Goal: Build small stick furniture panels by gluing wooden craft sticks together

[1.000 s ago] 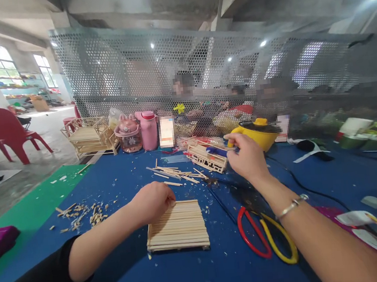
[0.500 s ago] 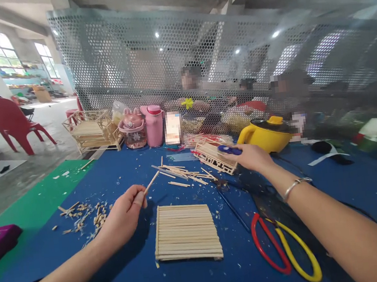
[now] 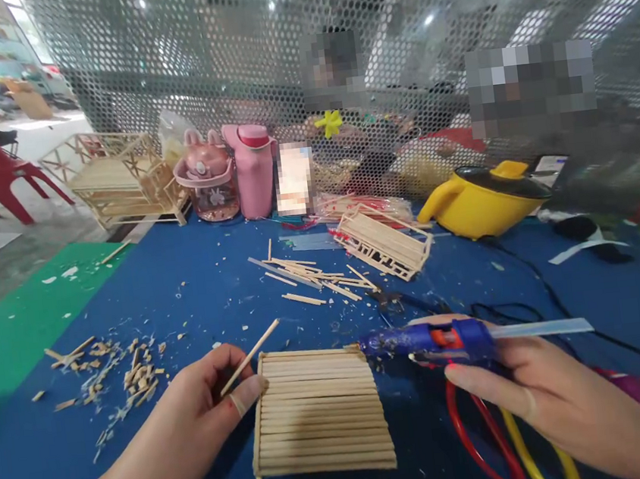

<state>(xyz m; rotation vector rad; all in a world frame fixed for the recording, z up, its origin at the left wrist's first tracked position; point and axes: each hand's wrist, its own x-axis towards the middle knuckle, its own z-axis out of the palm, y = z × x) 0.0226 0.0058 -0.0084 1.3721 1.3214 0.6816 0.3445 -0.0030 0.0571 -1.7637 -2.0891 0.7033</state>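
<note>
A: Biggest first?
B: Blue table [image 3: 201, 309], carrying all the work.
A: Panel?
B: Panel [image 3: 322, 414] is lying flat between the two hands, slats [image 3: 328, 426] running left to right.
A: Right hand?
B: Right hand [image 3: 546, 379] is wrapping the gun [image 3: 456, 339], fingers closed on its body, holding it sideways off the panel's far right corner.
A: Left hand?
B: Left hand [image 3: 203, 404] is sitting by the panel's left edge, thumb and fingers nearly together, pinching one stick [image 3: 251, 356].
A: Stick's axis?
B: Slanting away and rightward, far end reaching past the panel's far left corner. It's lying skewed to the slats.
A: Nozzle?
B: Nozzle [image 3: 353, 347] is pointing left at the far right corner. Touching or just above, can't tell. Right hand's nearer that corner; left's nearer the opposite edge.
</note>
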